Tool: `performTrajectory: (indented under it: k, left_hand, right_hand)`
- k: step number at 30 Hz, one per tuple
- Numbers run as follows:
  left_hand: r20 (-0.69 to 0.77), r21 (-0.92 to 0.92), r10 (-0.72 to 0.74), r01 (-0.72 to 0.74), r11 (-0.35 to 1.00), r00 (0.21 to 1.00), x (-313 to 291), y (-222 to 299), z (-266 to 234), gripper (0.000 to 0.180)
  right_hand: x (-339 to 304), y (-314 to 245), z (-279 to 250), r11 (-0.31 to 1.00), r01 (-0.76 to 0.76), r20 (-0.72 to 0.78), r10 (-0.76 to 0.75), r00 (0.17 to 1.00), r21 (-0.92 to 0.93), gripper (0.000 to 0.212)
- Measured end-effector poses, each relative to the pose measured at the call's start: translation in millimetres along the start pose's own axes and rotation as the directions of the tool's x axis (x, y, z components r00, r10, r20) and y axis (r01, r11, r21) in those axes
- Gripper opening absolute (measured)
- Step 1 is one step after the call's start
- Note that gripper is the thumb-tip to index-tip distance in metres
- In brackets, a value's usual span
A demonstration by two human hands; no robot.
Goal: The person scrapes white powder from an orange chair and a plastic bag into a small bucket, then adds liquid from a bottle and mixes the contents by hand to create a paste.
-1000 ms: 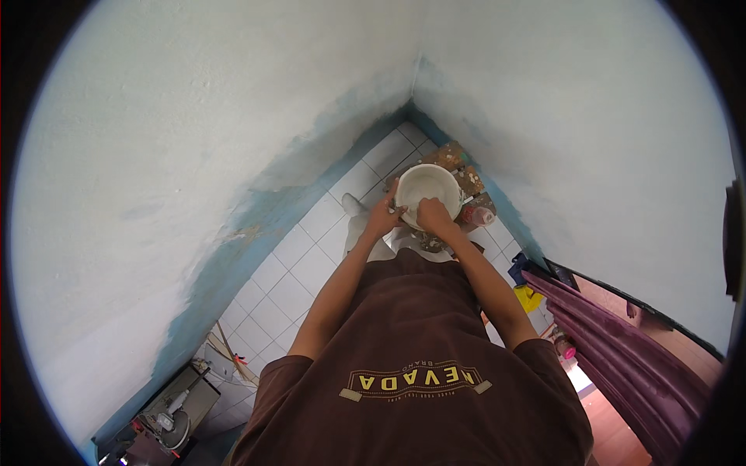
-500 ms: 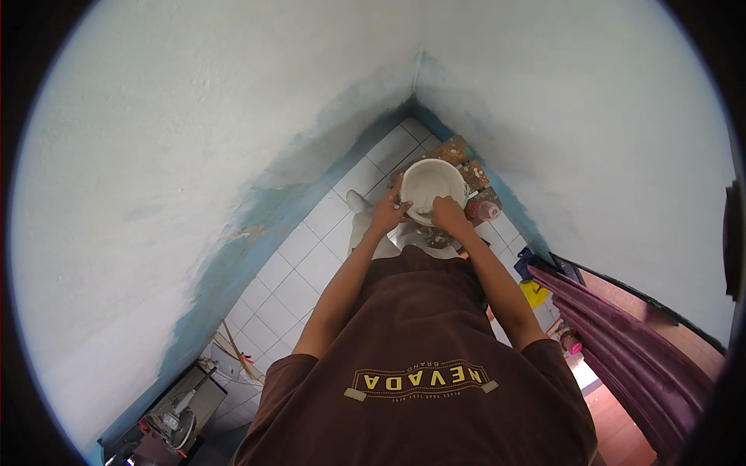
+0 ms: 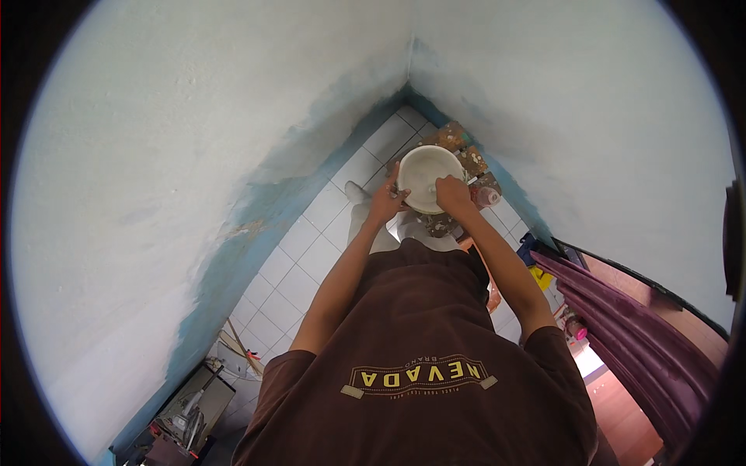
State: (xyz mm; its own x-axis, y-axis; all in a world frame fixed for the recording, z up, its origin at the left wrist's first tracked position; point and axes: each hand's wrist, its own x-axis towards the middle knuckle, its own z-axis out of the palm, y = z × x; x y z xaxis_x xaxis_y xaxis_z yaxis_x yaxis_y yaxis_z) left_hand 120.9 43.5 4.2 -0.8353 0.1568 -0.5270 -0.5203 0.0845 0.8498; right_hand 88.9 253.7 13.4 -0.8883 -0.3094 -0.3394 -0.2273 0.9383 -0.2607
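Note:
I look straight down past my brown shirt at a white round bucket (image 3: 423,172) held over a white tiled floor in the corner of a room. My left hand (image 3: 386,203) grips the bucket's near left rim. My right hand (image 3: 452,194) is closed on the near right rim, with a thin tool or brush handle seeming to stick out beside it. The bucket's inside looks pale and mostly bare.
Paint-spattered boards (image 3: 458,147) and a small pink-capped container (image 3: 488,196) lie beyond the bucket. White walls with a blue lower band (image 3: 233,256) meet at the corner. A purple curtain (image 3: 645,342) hangs at right. Tools and clutter (image 3: 186,419) sit at lower left.
The bucket and both hands have shifted slightly up and right in the view. My grip on the rim stays the same.

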Motion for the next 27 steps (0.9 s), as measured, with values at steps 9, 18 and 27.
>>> performTrajectory:
  k: [9, 18, 27]
  left_hand:
    - [0.003, -0.002, 0.027, -0.027, 1.0, 1.0, 0, 2, 2, 0.084]
    - [-0.003, -0.053, -0.064, 0.064, 0.997, 0.998, 0, 0, 0, 0.087]
    - [0.004, 0.028, -0.008, 0.008, 1.0, 1.0, 2, -3, 0, 0.085]
  right_hand:
    - [26, -26, 5, 0.994, 0.1, -0.114, -0.095, 0.989, 0.045, 0.014]
    - [9, -10, -3, 0.999, -0.029, -0.017, 0.029, 0.999, 0.017, 0.016]
    - [30, -35, -2, 0.995, -0.03, 0.003, 0.03, 1.0, 0.096, 0.017]
